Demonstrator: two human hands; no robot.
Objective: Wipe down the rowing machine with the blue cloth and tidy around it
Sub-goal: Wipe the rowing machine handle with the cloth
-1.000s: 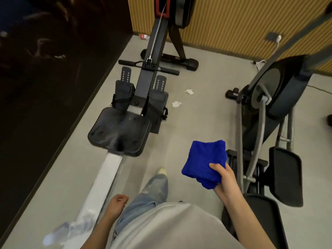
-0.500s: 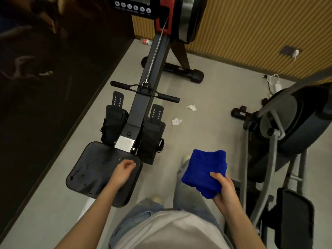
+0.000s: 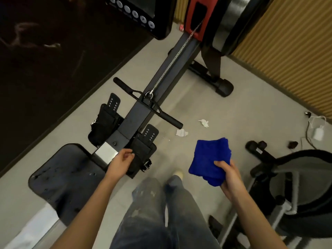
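The black rowing machine [image 3: 142, 106] runs from lower left to the top, with its seat [image 3: 64, 173], foot pedals, pull handle [image 3: 147, 101] and console [image 3: 140, 17]. My right hand [image 3: 228, 175] grips a folded blue cloth [image 3: 210, 159] above the floor, right of the machine. My left hand [image 3: 120, 160] hovers with loosely curled fingers over the rail beside the right pedal [image 3: 142, 151], holding nothing; whether it touches is unclear.
Two crumpled white tissues [image 3: 181, 132] [image 3: 203, 122] lie on the grey floor right of the pull handle. An elliptical machine [image 3: 294, 178] stands at the right, with a white charger and cable [image 3: 317, 133] behind it. A dark wall is left, a slatted wall right.
I have stepped closer to the machine. My left hand has moved forward from over the seat to beside the right pedal. The right hand still holds the cloth.
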